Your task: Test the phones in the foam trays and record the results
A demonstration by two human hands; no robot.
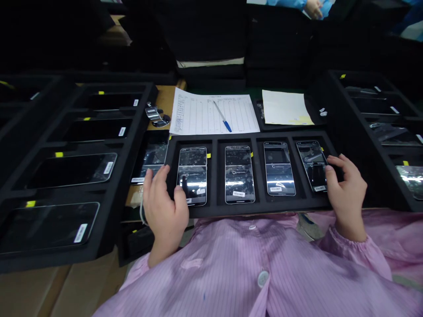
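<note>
Black tray (216, 176) before a seated worker, seen from above. The left hand (165, 207) hides the tray's near left corner, and the right hand (348, 187) covers part of its right end. A further phone (152, 152), left of the tray, is partly concealed by the left hand. The left-hand tray (119, 198) and right-hand tray (355, 141) run out of view, as does a co-worker's hand (313, 9) at the top edge. Print on the labels and the ruled sheet (194, 114) is too small to read; reflections obscure the screens.

The tray's long axis runs across the worker's front. Its four compartments each hold one phone, screen up, long axis pointing away from the worker: the leftmost phone (192, 176) and second phone (239, 175) stand nearly straight, while the third phone (279, 168) and rightmost phone (312, 165) slant, far ends leftward. A blue pen (223, 117) lies obliquely on the sheet.

Both grips are released, fingers extended; the right thumb lies at the rightmost phone's edge, contact uncertain.
</note>
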